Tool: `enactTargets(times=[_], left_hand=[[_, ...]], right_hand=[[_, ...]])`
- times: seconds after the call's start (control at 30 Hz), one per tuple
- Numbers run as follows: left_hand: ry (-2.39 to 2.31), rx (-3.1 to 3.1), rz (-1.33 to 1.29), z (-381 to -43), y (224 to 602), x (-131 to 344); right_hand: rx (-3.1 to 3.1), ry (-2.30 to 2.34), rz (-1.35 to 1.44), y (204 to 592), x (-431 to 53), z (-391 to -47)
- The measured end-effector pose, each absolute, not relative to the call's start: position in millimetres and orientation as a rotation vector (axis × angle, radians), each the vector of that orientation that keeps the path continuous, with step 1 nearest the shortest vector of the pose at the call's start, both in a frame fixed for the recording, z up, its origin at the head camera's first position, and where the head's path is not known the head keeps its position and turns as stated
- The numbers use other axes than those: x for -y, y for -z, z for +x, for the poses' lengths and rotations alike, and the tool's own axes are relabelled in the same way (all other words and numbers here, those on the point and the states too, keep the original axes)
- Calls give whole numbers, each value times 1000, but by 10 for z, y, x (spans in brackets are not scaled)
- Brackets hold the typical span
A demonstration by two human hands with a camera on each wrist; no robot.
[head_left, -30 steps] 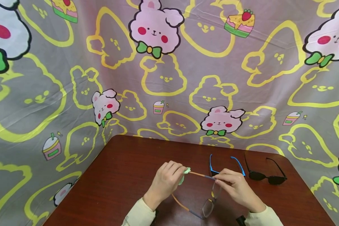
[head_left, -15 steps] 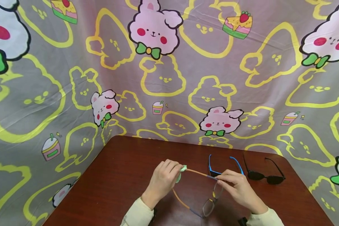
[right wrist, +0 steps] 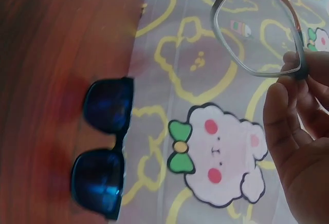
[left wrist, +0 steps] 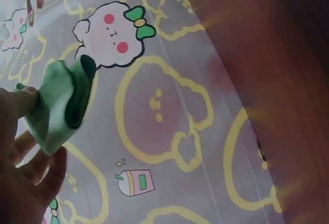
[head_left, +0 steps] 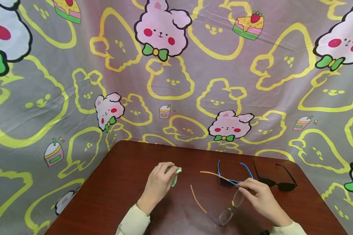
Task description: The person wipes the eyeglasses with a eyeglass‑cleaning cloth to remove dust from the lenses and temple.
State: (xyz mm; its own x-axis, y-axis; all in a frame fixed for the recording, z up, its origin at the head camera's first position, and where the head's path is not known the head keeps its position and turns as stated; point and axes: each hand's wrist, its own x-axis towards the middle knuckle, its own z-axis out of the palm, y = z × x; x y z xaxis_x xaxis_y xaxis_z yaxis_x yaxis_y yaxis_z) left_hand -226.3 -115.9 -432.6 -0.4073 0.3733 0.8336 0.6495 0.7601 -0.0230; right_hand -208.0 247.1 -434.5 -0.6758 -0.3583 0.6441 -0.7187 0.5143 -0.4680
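Observation:
My left hand (head_left: 159, 182) pinches a folded light-green cloth (left wrist: 59, 100) between thumb and fingers, held above the table. A gap separates it from the eyeglasses (head_left: 226, 216), which have clear lenses and orange-brown temples. My right hand (head_left: 261, 197) pinches those eyeglasses near the hinge of one temple, and both temples point left, unfolded. In the right wrist view, thumb and fingertips grip the frame's corner beside a clear lens (right wrist: 257, 29). Blue-framed sunglasses (head_left: 229, 181) lie just behind the right hand, partly covered by the held temple and fingers.
Black sunglasses (head_left: 277, 185) with open temples lie at the right of the dark red-brown table (head_left: 129, 163). A cloth curtain (head_left: 170, 71) printed with rabbits hangs round the table's back and sides.
My left hand has moved left with the cloth, off the temple tip. The right hand has shifted slightly right with the eyeglasses, and both temples now show free ends.

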Motion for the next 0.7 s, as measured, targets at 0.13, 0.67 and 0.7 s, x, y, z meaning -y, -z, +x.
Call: enactTargets(times=[0.13,0.67,0.7], left_hand=[[406,2122,-763,-2233,4389,1213],[638,2419,-686,-2069,4575,1253],[652,2434,-686,-2059,4583,1249]], right_hand=[[2310,-989,813,4408,-2568,-2059],[2764,-1065,327,4530,-3001,-1917],[2791,-1086,312,4534,-3030,-1917]])
